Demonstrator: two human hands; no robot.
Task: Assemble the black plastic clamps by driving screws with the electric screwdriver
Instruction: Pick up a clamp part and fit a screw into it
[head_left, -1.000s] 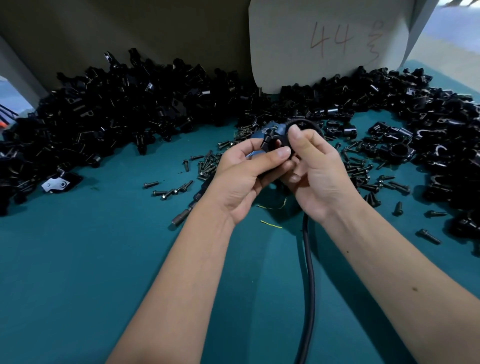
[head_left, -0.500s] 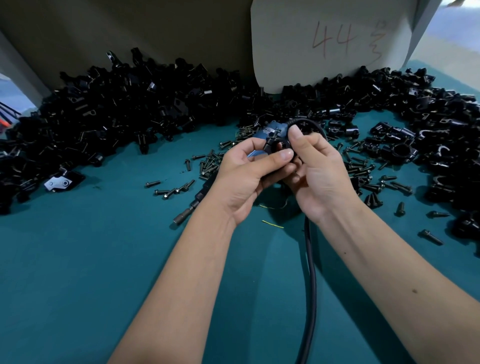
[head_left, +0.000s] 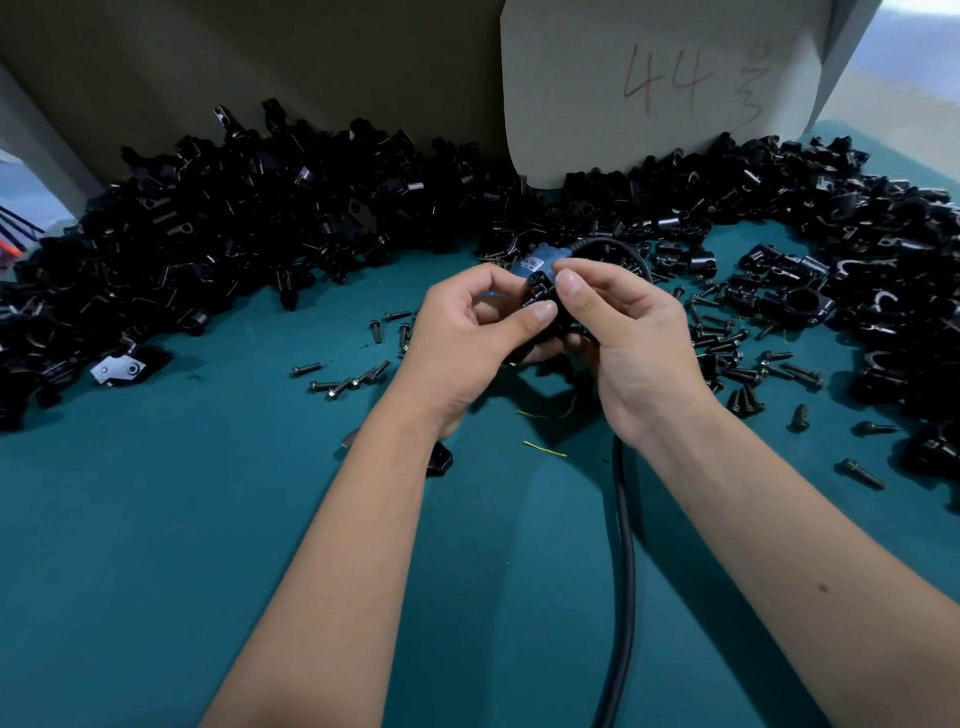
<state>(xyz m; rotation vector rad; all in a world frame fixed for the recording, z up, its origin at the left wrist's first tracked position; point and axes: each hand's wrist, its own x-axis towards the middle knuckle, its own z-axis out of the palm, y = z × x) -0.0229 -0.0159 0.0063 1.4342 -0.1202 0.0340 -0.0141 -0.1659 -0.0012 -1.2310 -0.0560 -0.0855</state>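
Note:
A small black plastic clamp is pinched between both hands above the teal table. My left hand grips it with thumb and curled fingers from the left. My right hand pinches it from the right with thumb and forefinger. Just behind the hands lies the blue electric screwdriver, mostly hidden; its black cable runs under my right wrist toward the near edge. Loose black screws are scattered right of the hands, and more screws lie to the left.
Heaps of black clamp parts stretch along the back and pile up on the right. A cardboard sheet marked "44" stands behind. One black part lies under my left forearm. Yellow wire scraps lie near the cable.
Both hands have lifted slightly and turned the clamp; my right forefinger now sits on top of it. The screwdriver and cable have stayed where they were.

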